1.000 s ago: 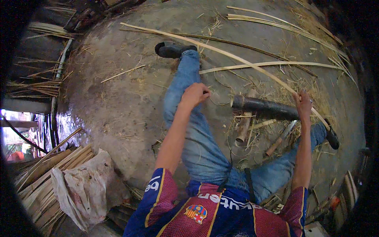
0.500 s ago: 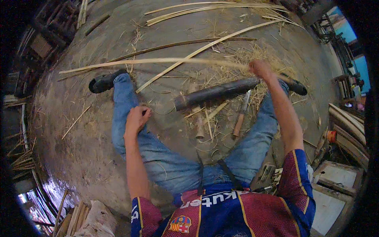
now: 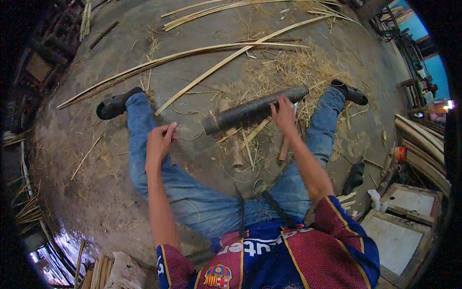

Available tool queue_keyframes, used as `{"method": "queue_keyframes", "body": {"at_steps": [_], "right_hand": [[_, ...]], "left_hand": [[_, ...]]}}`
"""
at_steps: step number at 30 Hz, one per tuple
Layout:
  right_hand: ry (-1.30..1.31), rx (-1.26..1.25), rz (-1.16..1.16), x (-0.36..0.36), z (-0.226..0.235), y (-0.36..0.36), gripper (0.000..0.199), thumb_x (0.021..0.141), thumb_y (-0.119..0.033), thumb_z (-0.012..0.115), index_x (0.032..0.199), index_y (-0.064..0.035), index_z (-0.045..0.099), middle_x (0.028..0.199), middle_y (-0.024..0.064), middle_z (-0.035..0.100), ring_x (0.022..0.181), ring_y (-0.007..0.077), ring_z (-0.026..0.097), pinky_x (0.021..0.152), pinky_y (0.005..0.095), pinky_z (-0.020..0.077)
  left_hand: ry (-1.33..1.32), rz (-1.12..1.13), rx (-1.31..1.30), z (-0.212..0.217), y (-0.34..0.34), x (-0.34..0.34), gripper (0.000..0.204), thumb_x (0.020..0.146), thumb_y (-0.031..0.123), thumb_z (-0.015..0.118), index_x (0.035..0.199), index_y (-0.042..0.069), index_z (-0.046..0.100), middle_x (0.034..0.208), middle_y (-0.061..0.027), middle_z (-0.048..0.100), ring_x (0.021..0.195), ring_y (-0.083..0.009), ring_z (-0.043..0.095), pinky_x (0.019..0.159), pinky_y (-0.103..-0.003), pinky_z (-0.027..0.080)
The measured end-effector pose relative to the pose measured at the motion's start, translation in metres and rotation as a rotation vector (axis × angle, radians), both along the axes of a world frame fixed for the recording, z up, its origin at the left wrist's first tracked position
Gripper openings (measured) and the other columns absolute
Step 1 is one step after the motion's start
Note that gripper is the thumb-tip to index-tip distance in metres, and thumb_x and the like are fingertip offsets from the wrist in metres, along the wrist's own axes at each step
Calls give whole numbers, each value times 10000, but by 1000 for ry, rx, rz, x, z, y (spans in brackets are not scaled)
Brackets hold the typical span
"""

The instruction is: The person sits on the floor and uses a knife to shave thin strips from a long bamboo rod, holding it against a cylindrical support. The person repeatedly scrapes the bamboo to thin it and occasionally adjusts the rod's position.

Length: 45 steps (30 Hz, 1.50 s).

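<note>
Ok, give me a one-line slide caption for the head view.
Right hand over a dark tube, left hand near the left leg, pale strips lying beyond.

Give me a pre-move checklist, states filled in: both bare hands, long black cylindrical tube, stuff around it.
1. Bare right hand free of strips: ok, none in its grip.
2. Right hand off the black cylindrical tube: cannot tell, fingers overlap it in view.
3. Bare left hand empty: cannot tell, fingertips too small to judge.
4. Long pale flat strip clear of both hands: ok, on the floor.
5. Brown wooden handle fully visible: not ok, right forearm covers part.
6. Floor swept of straw-coloured curly shavings: not ok.
</note>
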State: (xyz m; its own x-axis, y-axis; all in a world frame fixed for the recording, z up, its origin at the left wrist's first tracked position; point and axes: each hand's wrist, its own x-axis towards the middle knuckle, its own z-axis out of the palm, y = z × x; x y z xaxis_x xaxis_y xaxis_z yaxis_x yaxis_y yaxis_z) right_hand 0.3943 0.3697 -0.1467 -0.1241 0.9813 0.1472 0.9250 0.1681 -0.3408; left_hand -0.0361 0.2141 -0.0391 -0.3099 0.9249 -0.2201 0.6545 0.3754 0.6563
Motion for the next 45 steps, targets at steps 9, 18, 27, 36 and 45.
{"method": "queue_keyframes", "body": {"at_steps": [9, 18, 27, 36, 45], "right_hand": [[45, -434, -396, 77, -82, -124, 658, 880, -364, 668, 1381, 7, 455, 1386, 309, 458, 1184, 444, 521, 998, 508, 442], [91, -390, -526, 58, -82, -126, 588, 912, -370, 646, 1359, -12, 510, 1297, 268, 496, 1175, 447, 530, 954, 506, 456], [204, -551, -584, 50, -70, -124, 706, 926, -400, 606, 1485, -36, 374, 1478, 281, 381, 1371, 451, 365, 1125, 516, 322], [229, -283, -570, 70, -98, -132, 584, 893, -348, 660, 1335, -4, 495, 1302, 287, 501, 1197, 460, 515, 976, 530, 446], [305, -394, -466, 68, -77, -127, 648, 852, -353, 683, 1374, -28, 477, 1257, 310, 527, 1146, 476, 544, 953, 527, 466]], "left_hand": [[337, -104, -12, -158, 121, -41, 494, 934, 341, 598, 1350, 78, 556, 1359, -244, 541, 1247, -395, 528, 1033, -452, 433], [463, 31, 105, -244, 119, -65, 573, 900, 241, 672, 1404, 72, 457, 1429, -314, 402, 1301, -482, 419, 1035, -500, 410], [432, -102, 330, -185, 120, -31, 362, 874, 284, 708, 1178, 100, 638, 1091, -174, 657, 1014, -387, 624, 836, -475, 502], [289, -150, 420, 51, 135, 77, 370, 873, 344, 743, 1107, 62, 693, 815, -171, 670, 703, -271, 637, 642, -373, 490], [-37, -183, 336, 8, 65, 82, 336, 904, 332, 699, 1116, 72, 703, 666, -114, 605, 596, -181, 537, 594, -335, 446]]}}
